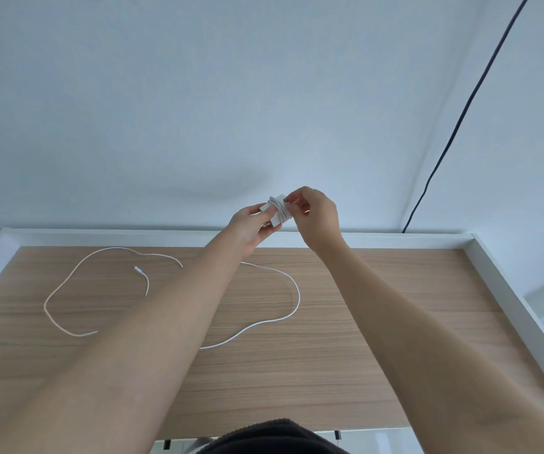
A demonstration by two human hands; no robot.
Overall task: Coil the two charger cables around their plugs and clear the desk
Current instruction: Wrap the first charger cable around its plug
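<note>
My left hand (pixel 252 229) grips the first plug (pixel 272 213) above the desk (pixel 378 322) while my right hand (pixel 316 219) pinches its wound cable's tip, so one's basically coiled and the second cable (pixel 291 286) lies loose, untouched.

Above the far edge of the table (pixel 362 339) I hold the wound plug (pixel 275 213) between my left hand (pixel 251 229) and right hand (pixel 318 217), while the loose cable (pixel 291 309) sprawls on the table below, left of centre.

Loose cable (pixel 297 299) middle hidden under left forearm (pixel 179 309).
</note>
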